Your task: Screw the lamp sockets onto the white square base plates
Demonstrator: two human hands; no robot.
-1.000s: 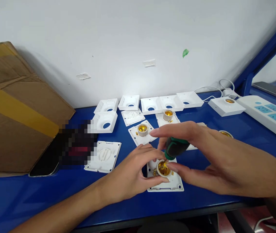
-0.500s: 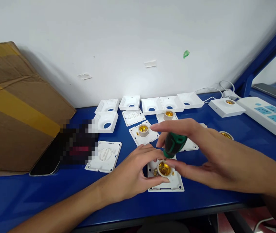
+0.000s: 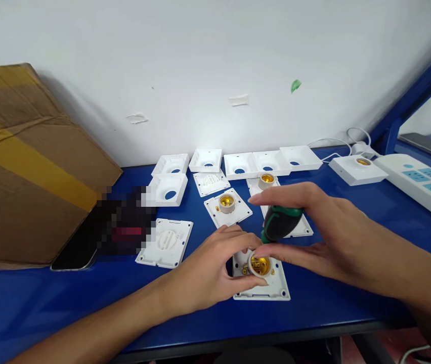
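Observation:
A white square lamp-holder plate [image 3: 272, 285] with a brass-lined socket [image 3: 260, 265] lies near the front edge of the blue table [image 3: 48, 298]. My left hand [image 3: 208, 270] is closed around the socket's left side, thumb and fingers pinching it and pressing the plate down. My right hand [image 3: 333, 237] grips the green and black handle of a screwdriver [image 3: 278, 222], which stands nearly upright with its tip down in or beside the socket. The tip itself is hidden.
Several white covers [image 3: 238, 164] and socket plates [image 3: 227, 207] lie behind my hands. A flat plate [image 3: 165, 242] and a phone [image 3: 75, 258] lie left, beside a cardboard box [image 3: 22, 167]. A power strip [image 3: 424, 187] and an assembled lamp holder [image 3: 357, 169] sit at the right.
The screwdriver handle has turned slightly in my right hand, whose fingers shifted around it. My left hand stays on the socket. The view has drifted a little.

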